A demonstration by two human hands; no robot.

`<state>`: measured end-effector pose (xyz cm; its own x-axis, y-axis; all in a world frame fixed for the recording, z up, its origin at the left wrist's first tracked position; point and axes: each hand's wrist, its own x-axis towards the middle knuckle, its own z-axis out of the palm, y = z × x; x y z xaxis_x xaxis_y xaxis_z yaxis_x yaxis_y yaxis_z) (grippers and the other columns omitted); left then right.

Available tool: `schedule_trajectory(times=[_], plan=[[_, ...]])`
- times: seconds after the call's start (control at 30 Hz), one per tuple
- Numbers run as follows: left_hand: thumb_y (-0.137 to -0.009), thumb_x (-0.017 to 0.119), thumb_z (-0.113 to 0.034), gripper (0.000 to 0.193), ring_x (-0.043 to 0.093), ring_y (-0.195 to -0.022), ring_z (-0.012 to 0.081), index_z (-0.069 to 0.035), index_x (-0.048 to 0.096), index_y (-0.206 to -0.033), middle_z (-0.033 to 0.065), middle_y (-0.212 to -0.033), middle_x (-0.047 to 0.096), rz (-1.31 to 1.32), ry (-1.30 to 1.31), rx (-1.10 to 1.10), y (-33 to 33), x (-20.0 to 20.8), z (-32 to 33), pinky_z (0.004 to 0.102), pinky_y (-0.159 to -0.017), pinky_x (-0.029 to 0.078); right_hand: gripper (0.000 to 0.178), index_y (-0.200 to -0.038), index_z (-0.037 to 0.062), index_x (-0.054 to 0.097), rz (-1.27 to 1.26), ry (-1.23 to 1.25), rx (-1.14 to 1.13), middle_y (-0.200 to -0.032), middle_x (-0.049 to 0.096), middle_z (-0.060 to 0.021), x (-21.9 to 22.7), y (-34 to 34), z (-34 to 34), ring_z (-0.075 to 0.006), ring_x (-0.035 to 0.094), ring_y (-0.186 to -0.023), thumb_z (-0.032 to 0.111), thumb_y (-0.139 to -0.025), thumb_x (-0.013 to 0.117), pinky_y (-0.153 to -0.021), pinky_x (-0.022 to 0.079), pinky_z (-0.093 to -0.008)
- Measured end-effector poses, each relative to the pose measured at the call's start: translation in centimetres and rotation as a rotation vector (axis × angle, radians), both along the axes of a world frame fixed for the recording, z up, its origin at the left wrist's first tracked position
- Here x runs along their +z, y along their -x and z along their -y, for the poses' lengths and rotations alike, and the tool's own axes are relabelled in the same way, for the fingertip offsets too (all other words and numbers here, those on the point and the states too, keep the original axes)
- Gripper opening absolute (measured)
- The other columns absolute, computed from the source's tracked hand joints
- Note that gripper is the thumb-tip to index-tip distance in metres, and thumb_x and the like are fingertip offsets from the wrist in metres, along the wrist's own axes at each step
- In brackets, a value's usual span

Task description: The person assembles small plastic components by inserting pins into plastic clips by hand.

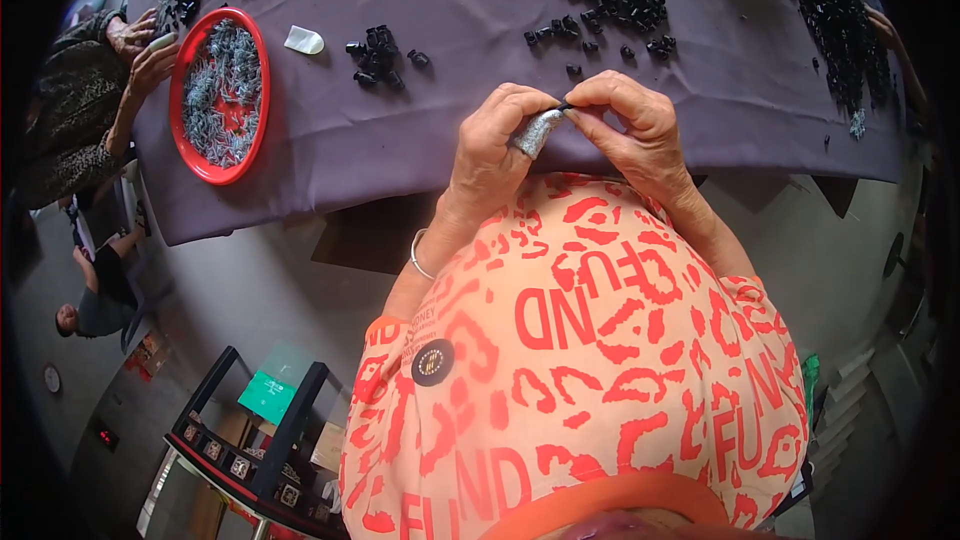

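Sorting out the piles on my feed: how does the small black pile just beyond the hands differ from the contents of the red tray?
The small black pile is a loose handful of dark, blocky pieces lying straight on the purple cloth; the grey pieces are pale, thin and far more numerous. The black pile is scattered and unbounded, while the grey pieces are heaped inside the red tray. Both are small loose parts resting on the same table.

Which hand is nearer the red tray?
Left. The left hand is at the table edge, to the right of the red tray. The right hand is farther right, beyond the left, fingertips meeting it.
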<state>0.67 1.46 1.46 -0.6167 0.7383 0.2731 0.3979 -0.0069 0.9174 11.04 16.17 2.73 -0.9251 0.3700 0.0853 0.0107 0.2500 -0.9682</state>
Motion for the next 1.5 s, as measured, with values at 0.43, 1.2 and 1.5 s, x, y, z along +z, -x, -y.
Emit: schedule_trajectory(times=[0.43, 1.2, 1.5], plan=[[-0.069, 0.073, -0.013, 0.017, 0.054, -0.08, 0.0223, -0.013, 0.069, -0.086, 0.0006, -0.083, 0.059, -0.544, 0.342, 0.12, 0.5, -0.7, -0.5, 0.034, -0.065, 0.046, 0.019, -0.093, 0.0001, 0.057, -0.108, -0.743, 0.097, -0.079, 0.056, -0.0105, -0.7, 1.8, -0.2, -0.0271, 0.059, -0.078, 0.001, -0.074, 0.059, -0.067, 0.05, -0.0366], [-0.083, 0.067, -0.011, 0.02, 0.064, -0.063, 0.0107, 0.002, 0.067, -0.098, 0.0069, -0.08, 0.068, 0.866, 0.434, -0.107, 3.2, 1.7, -1.1, 0.0221, -0.048, 0.049, 0.051, -0.118, 0.0006, 0.049, -0.102, -0.635, 0.239, -0.086, 0.058, -0.014, -0.2, 1.8, -0.6, -0.031, 0.059, -0.08, 0.001, -0.07, 0.065, -0.07, 0.05, -0.0389], [-0.083, 0.06, -0.017, 0.024, 0.054, -0.086, 0.0256, -0.002, 0.054, -0.101, 0.0119, -0.093, 0.053, 0.125, 0.282, -0.154, 2.4, -1.4, 0.7, 0.0349, -0.071, 0.045, 0.048, -0.122, 0.0032, 0.054, -0.241, -0.651, 0.335, -0.126, 0.054, -0.0164, -0.4, 5.5, 2.2, -0.0337, 0.051, -0.119, 0.036, -0.087, 0.053, -0.099, 0.04, -0.0431]])
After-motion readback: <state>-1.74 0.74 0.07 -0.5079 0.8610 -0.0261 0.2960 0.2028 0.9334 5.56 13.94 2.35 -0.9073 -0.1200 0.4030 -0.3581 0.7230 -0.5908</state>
